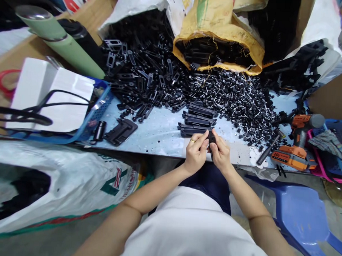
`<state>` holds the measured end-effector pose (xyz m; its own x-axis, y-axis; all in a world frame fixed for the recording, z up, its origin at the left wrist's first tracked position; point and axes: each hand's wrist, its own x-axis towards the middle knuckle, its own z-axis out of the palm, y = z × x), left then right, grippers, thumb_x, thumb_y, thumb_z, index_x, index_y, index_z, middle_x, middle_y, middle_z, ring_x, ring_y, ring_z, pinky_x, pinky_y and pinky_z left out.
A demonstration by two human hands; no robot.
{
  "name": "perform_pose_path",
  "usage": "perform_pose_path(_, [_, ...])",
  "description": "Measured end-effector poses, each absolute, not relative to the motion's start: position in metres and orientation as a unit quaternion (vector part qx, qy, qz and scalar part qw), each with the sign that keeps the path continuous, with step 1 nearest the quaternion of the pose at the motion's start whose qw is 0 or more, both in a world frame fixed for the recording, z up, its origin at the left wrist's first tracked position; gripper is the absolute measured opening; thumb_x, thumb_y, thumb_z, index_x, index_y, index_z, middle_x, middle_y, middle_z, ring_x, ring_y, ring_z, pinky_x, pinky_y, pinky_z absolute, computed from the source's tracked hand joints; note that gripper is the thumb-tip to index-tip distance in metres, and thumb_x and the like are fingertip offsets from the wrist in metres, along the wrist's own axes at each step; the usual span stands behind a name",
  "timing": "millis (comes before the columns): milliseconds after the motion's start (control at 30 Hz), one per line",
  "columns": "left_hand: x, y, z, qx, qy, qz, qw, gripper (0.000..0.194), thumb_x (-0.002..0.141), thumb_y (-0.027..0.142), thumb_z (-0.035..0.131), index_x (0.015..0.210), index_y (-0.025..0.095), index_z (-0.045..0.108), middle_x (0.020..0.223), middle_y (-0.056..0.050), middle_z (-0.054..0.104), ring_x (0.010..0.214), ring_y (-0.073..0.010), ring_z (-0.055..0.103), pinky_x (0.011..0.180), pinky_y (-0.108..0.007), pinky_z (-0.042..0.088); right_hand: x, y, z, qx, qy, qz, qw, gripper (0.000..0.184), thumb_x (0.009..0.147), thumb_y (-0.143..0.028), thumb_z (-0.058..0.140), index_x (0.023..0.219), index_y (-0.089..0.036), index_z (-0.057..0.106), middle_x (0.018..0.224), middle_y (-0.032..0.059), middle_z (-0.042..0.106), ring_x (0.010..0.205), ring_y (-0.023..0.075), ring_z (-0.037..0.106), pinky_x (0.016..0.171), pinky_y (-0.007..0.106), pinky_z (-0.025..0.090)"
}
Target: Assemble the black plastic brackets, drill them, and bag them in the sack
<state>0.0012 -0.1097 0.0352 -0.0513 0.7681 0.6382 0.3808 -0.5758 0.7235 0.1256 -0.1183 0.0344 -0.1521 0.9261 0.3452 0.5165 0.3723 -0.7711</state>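
Observation:
My left hand (196, 151) and my right hand (220, 152) meet at the near edge of the table (159, 131), both pinched round one small black plastic part (211, 138). A ring sits on a left finger. Just beyond my fingers lie three long black assembled pieces (198, 119) stacked in a row. Behind them spreads a heap of small black pins with white stems (234, 97), and to its left a pile of flat black plastic links (142, 77).
A yellow sack (217, 35) of black parts lies open at the back. An orange cordless drill (297, 143) rests at right by a pink basket (325, 168). A blue tray (98, 113) with white paper, a green flask (61, 42), a blue chair (303, 216) and a white bag (57, 187) surround me.

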Motion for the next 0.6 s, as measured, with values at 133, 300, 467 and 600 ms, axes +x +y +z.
perform_pose_path(133, [-0.003,-0.105,0.034,0.704,0.390,0.559,0.199,0.028,0.092,0.024,0.041,0.112,0.018,0.059,0.090,-0.006,0.062,0.083,-0.0122,0.059,0.074,-0.024,0.051,0.120,-0.124,0.026,-0.510,-0.709,0.221,0.434,0.050,0.094,-0.041,0.029,0.139,-0.019,0.035,0.095,0.0100,0.060,0.064,0.0136,0.057,0.061,0.029,0.053])
perform_pose_path(300, [0.004,-0.107,0.007,0.583,0.502,0.528,0.358,0.037,0.092,0.038,0.037,0.120,0.019,0.051,0.094,-0.007,0.059,0.073,-0.0131,0.061,0.065,-0.027,0.053,0.131,-0.105,0.016,-0.540,-0.749,0.205,0.325,0.047,0.094,-0.042,0.029,0.135,-0.022,0.041,0.102,0.0079,0.062,0.074,0.0144,0.060,0.069,0.028,0.052])
perform_pose_path(467, [-0.008,-0.122,-0.024,0.446,0.577,0.485,0.483,0.053,0.083,0.045,0.051,0.128,0.020,0.037,0.085,-0.002,0.056,0.062,-0.0108,0.060,0.058,-0.024,0.053,0.208,-0.032,0.034,-0.655,-0.703,0.035,0.274,0.038,0.090,-0.039,0.044,0.120,-0.019,0.056,0.111,0.0101,0.061,0.103,0.0194,0.054,0.088,0.034,0.044])
perform_pose_path(600, [-0.033,-0.132,-0.030,0.494,0.591,0.415,0.485,0.058,0.083,0.044,0.049,0.132,0.019,0.032,0.081,-0.001,0.055,0.062,-0.0126,0.059,0.056,-0.027,0.053,0.299,0.026,0.057,-0.819,-0.515,-0.040,0.248,0.042,0.088,-0.028,0.050,0.123,-0.005,0.050,0.123,0.0263,0.049,0.114,0.0260,0.044,0.089,0.042,0.037])
